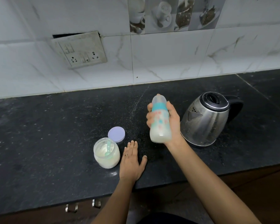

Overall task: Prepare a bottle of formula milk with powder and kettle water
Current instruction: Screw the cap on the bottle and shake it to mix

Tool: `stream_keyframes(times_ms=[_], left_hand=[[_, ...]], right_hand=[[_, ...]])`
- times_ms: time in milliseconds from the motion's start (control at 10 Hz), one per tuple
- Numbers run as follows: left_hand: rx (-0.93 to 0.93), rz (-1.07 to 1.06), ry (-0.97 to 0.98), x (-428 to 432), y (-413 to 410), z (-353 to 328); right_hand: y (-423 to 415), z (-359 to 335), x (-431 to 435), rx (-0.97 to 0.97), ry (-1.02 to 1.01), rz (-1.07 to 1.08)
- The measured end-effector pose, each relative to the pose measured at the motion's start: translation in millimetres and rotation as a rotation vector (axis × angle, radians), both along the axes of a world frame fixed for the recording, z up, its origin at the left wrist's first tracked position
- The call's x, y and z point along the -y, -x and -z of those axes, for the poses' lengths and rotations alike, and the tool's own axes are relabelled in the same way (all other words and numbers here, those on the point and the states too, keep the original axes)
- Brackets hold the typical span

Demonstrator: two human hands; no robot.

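Observation:
My right hand (172, 122) grips a capped baby bottle (160, 122) with a teal collar, held above the black counter and slightly blurred; white milk sits in its lower part. My left hand (132, 160) rests flat on the counter, fingers straight, just right of an open jar of white powder (106, 155) with a teal scoop (108, 147) inside. The jar's lilac lid (116, 134) lies behind it. A steel kettle (205, 120) with a black handle and closed lid stands right of the bottle.
The black stone counter (55, 143) runs to a white tiled wall with a switch and socket plate (81, 50). Drawer handles (82, 206) show below the counter's front edge.

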State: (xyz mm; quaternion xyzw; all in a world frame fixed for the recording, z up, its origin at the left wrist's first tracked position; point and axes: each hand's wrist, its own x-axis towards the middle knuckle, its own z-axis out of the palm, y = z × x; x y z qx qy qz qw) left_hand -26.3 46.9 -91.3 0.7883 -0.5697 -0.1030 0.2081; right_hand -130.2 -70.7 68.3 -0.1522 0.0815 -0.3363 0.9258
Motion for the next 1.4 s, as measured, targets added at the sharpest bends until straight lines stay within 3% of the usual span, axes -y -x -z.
stream_keyframes(times_ms=[100,200,300,400,500,600,700,900,1000,1100,1200,1300,1400], left_hand=[[0.001,0.003,-0.003,-1,0,0],[-0.007,0.007,-0.003,0,-1,0],[0.0,0.008,-0.008,0,0,-1],[-0.011,0.003,-0.007,-1,-1,0],[-0.011,0.003,-0.007,0,-2,1],[0.0,0.004,-0.016,-1,-1,0],[-0.004,0.003,-0.018,-1,-1,-1],[-0.004,0.004,-0.022,-1,-1,-1],[-0.016,0.003,-0.019,0,-2,0],[-0.008,-0.001,-0.017,-1,-1,0],[-0.008,-0.002,-0.014,-1,-1,0],[-0.002,-0.001,-0.015,0,-1,1],[-0.004,-0.005,-0.015,-1,0,2]], right_hand=[[-1,3,7,0.103,-0.133,-0.017],[-2,4,1,-0.069,0.025,0.005],[-3,10,7,-0.071,-0.164,0.053],[-2,18,7,-0.012,-0.145,-0.065],[-3,14,3,-0.052,0.026,-0.051],[-1,4,7,-0.125,-0.161,0.062],[2,8,15,-0.32,-0.149,0.107],[7,3,16,-0.248,-0.32,0.182],[7,15,14,-0.171,-0.233,0.022],[1,22,18,-0.122,-0.305,0.139],[2,36,19,-0.005,-0.314,0.035],[5,40,13,-0.017,-0.139,-0.032],[7,57,13,0.081,-0.347,0.058]])
